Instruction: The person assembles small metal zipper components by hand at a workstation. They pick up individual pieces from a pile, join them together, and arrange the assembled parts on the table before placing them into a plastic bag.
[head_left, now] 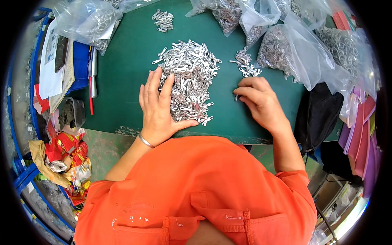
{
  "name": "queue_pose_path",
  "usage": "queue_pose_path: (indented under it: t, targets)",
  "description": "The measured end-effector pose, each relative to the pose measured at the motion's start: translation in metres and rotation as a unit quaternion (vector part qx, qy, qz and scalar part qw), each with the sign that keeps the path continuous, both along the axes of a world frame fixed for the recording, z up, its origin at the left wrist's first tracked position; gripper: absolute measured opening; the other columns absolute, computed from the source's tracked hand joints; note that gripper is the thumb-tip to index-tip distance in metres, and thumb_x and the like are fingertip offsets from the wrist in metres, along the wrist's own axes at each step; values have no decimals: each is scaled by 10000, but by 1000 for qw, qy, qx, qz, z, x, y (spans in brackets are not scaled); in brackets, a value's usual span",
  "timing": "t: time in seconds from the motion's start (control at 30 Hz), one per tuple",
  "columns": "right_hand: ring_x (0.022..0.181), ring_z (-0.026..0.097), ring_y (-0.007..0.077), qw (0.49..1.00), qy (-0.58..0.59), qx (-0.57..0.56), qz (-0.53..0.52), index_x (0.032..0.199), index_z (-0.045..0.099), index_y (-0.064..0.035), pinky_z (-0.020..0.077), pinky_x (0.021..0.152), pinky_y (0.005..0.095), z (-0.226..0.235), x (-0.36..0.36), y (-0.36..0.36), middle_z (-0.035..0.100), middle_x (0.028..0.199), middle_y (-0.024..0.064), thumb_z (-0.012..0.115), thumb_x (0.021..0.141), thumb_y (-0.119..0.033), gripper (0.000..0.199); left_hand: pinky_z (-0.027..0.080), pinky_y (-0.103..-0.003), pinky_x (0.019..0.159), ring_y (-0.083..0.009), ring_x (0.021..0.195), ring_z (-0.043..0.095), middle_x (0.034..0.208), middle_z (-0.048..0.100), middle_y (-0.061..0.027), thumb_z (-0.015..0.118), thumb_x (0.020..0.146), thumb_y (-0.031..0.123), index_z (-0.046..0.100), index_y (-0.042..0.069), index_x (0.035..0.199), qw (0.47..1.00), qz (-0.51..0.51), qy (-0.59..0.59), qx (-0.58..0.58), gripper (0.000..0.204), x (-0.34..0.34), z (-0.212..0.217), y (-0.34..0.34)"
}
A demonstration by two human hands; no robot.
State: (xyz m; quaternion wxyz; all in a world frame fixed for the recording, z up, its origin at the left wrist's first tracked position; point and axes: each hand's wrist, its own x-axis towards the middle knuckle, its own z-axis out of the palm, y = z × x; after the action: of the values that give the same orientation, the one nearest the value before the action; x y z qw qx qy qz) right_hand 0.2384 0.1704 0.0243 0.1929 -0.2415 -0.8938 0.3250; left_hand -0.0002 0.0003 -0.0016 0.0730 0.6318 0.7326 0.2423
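A large heap of small silver metal clasps (190, 77) lies on the green tabletop (122, 94). My left hand (157, 107) is open, fingers spread against the left side of the heap and thumb stretched along its near edge. To the right of the heap, my right hand (261, 102) is closed in a pinch on one small metal clasp (236, 97), of which only the end shows. Just beyond that hand is a small loose group of clasps (247, 65). Another little group of clasps (163, 20) lies toward the far side of the table.
Clear plastic bags of metal rings and fittings (277, 47) stand along the far right, with another bag (92, 24) at far left. Pens (93, 73), papers (51, 61) and a plastic tub (75, 112) line the left side. A black pouch (320, 116) hangs at the right edge.
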Motion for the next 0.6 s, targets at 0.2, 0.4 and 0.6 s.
queue_pose_path:
  t: [0.2,0.4,0.6]
  targets:
    - [885,632,319,999,4,-2,-50,971,672,-15,516,763,389,-7,-6,-5,629,933,120,686,820,31,158,219,-573,1132,-440,1414,284,1568,231,-249,890,500,616,306,68,1511,1000,-1,0,-1,1289,0,1,0]
    - [813,645,337,987,46,-11,-151,952,644,0,524,719,380,-2,1,2,641,893,152,652,849,67,123,178,-654,1119,-461,1456,207,1581,216,-224,881,541,606,294,100,1530,999,-3,-31,3,1257,0,-2,-1]
    - [864,633,311,994,58,-10,-97,969,639,-19,509,759,384,-10,-5,-7,659,901,121,723,768,53,229,204,-584,1137,-442,1422,270,1577,222,-245,891,507,611,291,74,1520,1000,-2,-3,-2,1294,0,0,0]
